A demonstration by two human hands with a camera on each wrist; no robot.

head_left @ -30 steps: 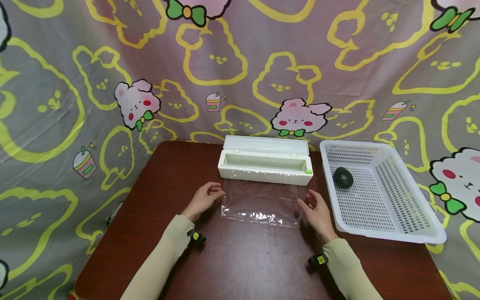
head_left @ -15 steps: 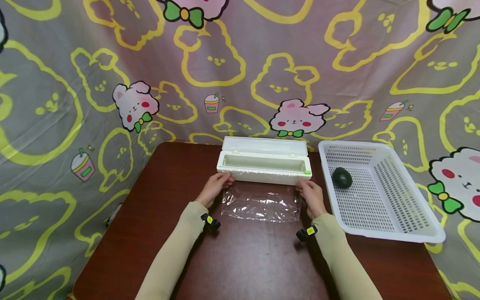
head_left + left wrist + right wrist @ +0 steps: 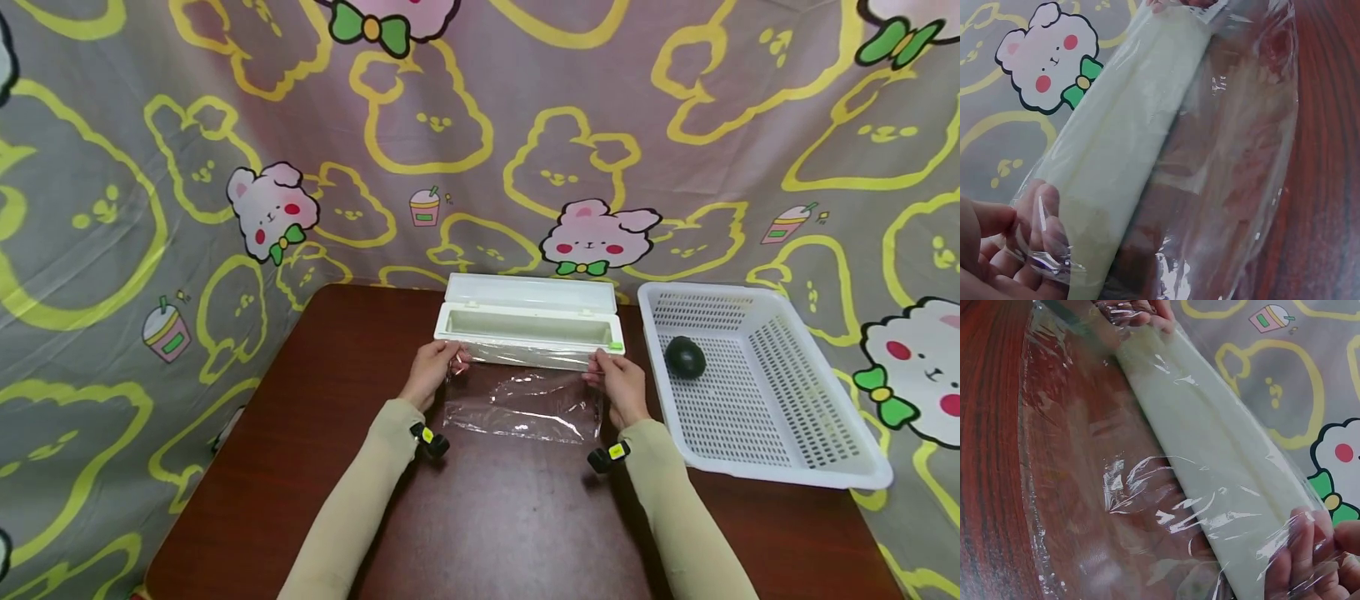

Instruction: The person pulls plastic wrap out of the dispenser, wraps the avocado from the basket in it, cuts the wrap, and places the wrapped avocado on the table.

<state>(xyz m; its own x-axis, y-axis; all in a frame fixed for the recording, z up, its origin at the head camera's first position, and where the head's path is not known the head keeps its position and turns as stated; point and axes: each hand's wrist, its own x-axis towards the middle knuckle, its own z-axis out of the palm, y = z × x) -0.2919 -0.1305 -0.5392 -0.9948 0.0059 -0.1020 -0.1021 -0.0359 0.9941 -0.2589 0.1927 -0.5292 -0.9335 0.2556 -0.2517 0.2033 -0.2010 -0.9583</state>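
Note:
A clear sheet of cling film hangs from the front of a long white dispenser box and spreads over the table. My left hand pinches the film's left edge close to the box's front left corner; the left wrist view shows thumb and fingers with film between them. At the opposite edge, my right hand pinches the film near the box's front right corner. In the right wrist view its fingers show through the film. The box's lid is raised at the back.
Right of the box stands a white perforated basket with a dark green round fruit in it. A green tab sits at the box's right end. Behind the brown table hangs a patterned cloth.
Both hands have moved forward along the film's sides, up to the box's front edge. The film between them has lifted and creased. Box, basket and fruit stay put.

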